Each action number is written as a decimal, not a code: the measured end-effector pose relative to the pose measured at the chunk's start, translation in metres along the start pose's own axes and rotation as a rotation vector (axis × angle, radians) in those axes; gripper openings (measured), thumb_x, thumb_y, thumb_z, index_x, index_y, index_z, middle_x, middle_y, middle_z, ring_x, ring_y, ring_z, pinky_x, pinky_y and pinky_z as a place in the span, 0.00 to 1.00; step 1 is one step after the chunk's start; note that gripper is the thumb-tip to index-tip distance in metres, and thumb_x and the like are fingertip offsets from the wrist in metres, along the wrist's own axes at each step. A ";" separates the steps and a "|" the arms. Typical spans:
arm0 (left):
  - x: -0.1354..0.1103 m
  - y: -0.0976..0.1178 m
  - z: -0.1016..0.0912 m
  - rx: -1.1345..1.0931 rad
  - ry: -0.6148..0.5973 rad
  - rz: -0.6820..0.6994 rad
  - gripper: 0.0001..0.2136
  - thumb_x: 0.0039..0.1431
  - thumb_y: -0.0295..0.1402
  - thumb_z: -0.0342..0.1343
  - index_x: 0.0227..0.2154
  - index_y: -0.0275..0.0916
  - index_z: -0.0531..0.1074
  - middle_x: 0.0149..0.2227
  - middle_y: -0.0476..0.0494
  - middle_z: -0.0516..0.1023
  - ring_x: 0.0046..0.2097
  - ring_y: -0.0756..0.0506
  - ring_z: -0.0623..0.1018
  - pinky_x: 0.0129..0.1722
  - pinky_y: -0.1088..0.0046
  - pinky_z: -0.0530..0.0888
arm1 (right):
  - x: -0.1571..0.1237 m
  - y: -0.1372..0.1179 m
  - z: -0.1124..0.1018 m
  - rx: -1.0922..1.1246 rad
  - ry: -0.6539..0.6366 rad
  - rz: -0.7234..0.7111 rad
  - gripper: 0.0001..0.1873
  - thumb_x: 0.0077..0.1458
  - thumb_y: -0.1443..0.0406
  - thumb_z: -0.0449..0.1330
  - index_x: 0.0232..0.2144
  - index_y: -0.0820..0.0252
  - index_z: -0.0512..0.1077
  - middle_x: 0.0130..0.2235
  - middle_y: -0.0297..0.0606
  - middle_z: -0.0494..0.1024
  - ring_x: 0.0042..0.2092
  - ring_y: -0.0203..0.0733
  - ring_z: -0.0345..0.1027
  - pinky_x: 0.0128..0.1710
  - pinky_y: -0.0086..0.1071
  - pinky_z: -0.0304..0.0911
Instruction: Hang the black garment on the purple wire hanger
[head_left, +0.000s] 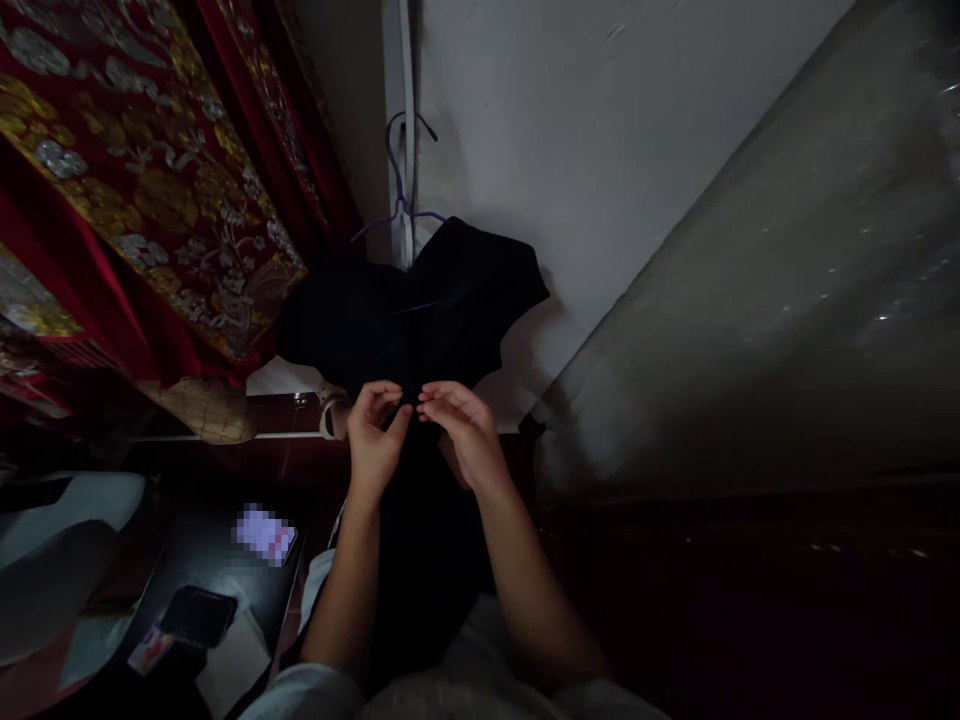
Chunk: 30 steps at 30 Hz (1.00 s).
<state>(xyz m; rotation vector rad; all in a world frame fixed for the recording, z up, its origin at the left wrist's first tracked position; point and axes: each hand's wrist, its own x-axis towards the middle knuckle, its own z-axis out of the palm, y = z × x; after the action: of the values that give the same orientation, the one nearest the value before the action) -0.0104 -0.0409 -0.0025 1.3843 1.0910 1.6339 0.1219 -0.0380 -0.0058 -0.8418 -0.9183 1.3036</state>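
A black shirt (pixel 472 290) hangs in front of me on a thin purple hanger (pixel 400 205). Its two front sides meet in the middle, below a V-shaped neck. At that front edge my left hand (pixel 377 430) is closed, thumb and fingertips pinching the dark cloth. My right hand (pixel 465 425) faces it from the other side, fingers bent together on the cloth. The fingertips of both hands are close to each other. Whatever small part lies between them is too dark to make out. The lower cloth falls between my forearms.
Red curtains (pixel 150 190) with gold and silver patterns hang at the left. A pale wall (pixel 600 120) and a grey sheet-covered surface (pixel 750 330) stand right. At lower left, a black table (pixel 202 550) bears a lit phone (pixel 264 535) and a dark phone (pixel 198 616).
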 end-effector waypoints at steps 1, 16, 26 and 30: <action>0.000 0.000 0.000 0.009 -0.016 0.016 0.10 0.56 0.27 0.63 0.41 0.39 0.73 0.42 0.44 0.78 0.46 0.47 0.80 0.49 0.72 0.77 | 0.000 0.000 -0.001 -0.030 0.003 -0.011 0.16 0.47 0.60 0.72 0.39 0.58 0.78 0.39 0.37 0.80 0.41 0.40 0.75 0.43 0.34 0.72; -0.004 0.002 0.004 0.116 -0.120 -0.002 0.06 0.61 0.28 0.63 0.40 0.38 0.76 0.39 0.45 0.78 0.43 0.47 0.79 0.45 0.72 0.75 | -0.003 -0.010 -0.011 -0.207 -0.020 -0.038 0.16 0.50 0.54 0.71 0.26 0.60 0.75 0.24 0.33 0.74 0.28 0.34 0.66 0.30 0.29 0.60; 0.001 -0.034 0.019 0.258 -0.118 0.034 0.05 0.60 0.24 0.57 0.33 0.39 0.67 0.32 0.50 0.72 0.34 0.50 0.73 0.36 0.75 0.68 | 0.032 -0.035 0.021 0.054 0.061 0.023 0.19 0.42 0.58 0.71 0.18 0.60 0.66 0.16 0.26 0.60 0.19 0.26 0.50 0.20 0.26 0.43; 0.021 -0.056 0.017 0.427 -0.220 0.015 0.09 0.57 0.19 0.57 0.32 0.39 0.65 0.29 0.52 0.68 0.31 0.50 0.70 0.33 0.75 0.64 | 0.086 -0.093 0.037 0.098 -0.064 -0.016 0.18 0.47 0.62 0.71 0.20 0.61 0.65 0.17 0.24 0.55 0.19 0.25 0.46 0.19 0.25 0.39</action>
<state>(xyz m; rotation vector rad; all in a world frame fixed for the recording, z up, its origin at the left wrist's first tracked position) 0.0034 0.0023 -0.0456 1.7985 1.3476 1.2625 0.1302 0.0391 0.1009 -0.7189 -0.9025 1.3574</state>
